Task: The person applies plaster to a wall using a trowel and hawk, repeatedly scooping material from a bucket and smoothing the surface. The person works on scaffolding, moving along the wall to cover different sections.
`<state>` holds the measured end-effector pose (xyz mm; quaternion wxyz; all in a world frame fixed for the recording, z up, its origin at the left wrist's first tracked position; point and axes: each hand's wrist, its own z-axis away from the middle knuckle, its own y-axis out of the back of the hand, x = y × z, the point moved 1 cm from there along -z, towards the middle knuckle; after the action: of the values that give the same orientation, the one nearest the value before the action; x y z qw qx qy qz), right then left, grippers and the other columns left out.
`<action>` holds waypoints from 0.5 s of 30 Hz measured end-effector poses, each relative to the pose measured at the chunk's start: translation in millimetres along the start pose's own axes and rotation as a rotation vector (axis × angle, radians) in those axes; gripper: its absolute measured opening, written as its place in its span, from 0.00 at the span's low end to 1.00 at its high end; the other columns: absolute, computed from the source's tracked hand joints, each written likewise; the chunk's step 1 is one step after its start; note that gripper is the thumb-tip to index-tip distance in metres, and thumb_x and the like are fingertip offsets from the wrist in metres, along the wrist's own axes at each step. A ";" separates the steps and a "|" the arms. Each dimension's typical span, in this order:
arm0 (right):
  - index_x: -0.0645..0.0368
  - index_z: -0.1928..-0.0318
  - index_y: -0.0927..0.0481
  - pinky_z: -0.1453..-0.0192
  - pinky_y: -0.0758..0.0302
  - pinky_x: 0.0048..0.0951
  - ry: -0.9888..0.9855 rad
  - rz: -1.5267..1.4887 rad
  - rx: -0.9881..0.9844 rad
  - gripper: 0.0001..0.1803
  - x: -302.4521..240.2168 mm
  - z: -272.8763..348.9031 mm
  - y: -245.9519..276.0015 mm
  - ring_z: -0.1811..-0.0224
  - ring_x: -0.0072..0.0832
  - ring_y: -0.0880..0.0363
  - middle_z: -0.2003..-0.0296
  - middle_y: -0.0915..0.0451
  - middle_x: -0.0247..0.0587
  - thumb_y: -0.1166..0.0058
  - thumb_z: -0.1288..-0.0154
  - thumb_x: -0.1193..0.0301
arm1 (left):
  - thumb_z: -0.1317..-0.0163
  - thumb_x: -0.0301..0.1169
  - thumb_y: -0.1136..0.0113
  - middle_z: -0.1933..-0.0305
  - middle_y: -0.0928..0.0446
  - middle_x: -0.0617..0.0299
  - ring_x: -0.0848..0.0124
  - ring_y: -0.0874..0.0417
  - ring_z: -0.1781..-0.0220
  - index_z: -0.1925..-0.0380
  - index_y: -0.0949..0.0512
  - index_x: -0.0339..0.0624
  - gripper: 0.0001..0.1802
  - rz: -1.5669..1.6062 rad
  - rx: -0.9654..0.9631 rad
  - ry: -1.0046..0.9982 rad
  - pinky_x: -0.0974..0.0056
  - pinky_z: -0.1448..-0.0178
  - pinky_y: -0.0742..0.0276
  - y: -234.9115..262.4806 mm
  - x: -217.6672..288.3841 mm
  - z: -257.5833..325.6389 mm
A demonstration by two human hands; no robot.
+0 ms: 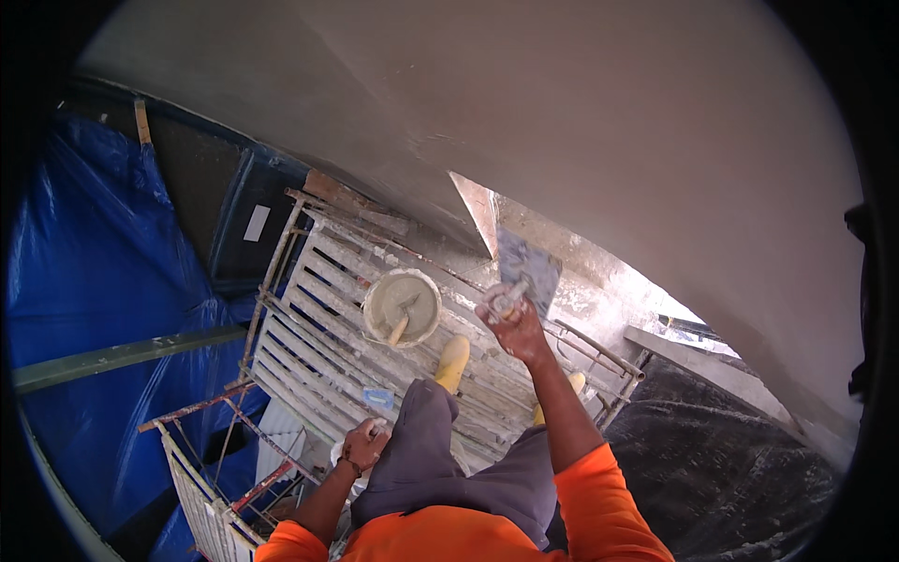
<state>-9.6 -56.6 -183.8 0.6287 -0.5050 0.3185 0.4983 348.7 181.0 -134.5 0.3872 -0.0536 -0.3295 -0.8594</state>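
Note:
My right hand (510, 318) is closed round the handle of a plastering trowel (541, 264). The trowel's flat grey blade reaches out beyond my fingers, near the lower edge of the smooth grey plastered surface (599, 122). Beside my left knee, my left hand (367, 444) has its fingers curled in; a whitish patch shows at them, and I cannot make out what it is. A round bucket (369, 328) of grey wet plaster stands ahead of my feet. In it lies a small pointed trowel (401, 323) with a wooden handle.
My yellow boots (453, 363) stand on a slatted, plaster-spattered scaffold platform (309, 351). A small blue-and-white item (378, 398) lies on its slats. Rusty scaffold rails (267, 300) border it at left. Blue tarpaulin (84, 244) hangs farther left; black sheeting (712, 468) spreads at lower right.

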 end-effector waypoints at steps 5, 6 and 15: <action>0.56 0.59 0.21 0.57 0.24 0.27 0.307 0.114 -0.048 0.09 -2.6 -125.9 -83.3 0.64 0.19 0.24 0.67 0.20 0.30 0.31 0.33 0.74 | 0.35 0.40 0.33 0.66 0.14 0.57 0.66 0.14 0.66 0.47 0.18 0.37 0.22 -0.044 0.217 0.038 0.59 0.58 0.19 4.4 -118.8 18.9; 0.56 0.60 0.21 0.57 0.24 0.27 0.359 0.182 -0.033 0.09 -3.5 -144.5 -91.9 0.64 0.20 0.24 0.67 0.20 0.30 0.31 0.33 0.73 | 0.35 0.39 0.34 0.67 0.15 0.58 0.68 0.15 0.67 0.48 0.17 0.37 0.21 0.107 0.226 0.117 0.60 0.59 0.20 2.6 -140.6 23.5; 0.58 0.63 0.22 0.60 0.25 0.28 0.348 0.360 0.129 0.17 -26.8 -205.8 -113.4 0.68 0.21 0.26 0.71 0.22 0.30 0.26 0.34 0.62 | 0.35 0.38 0.34 0.70 0.16 0.58 0.68 0.18 0.69 0.58 0.18 0.35 0.16 0.242 0.199 0.230 0.59 0.60 0.22 5.3 -168.5 32.1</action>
<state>111.1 -260.1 -182.6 0.4965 -0.4772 0.5378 0.4864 464.2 304.1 -165.3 0.5260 0.0442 -0.3577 -0.7703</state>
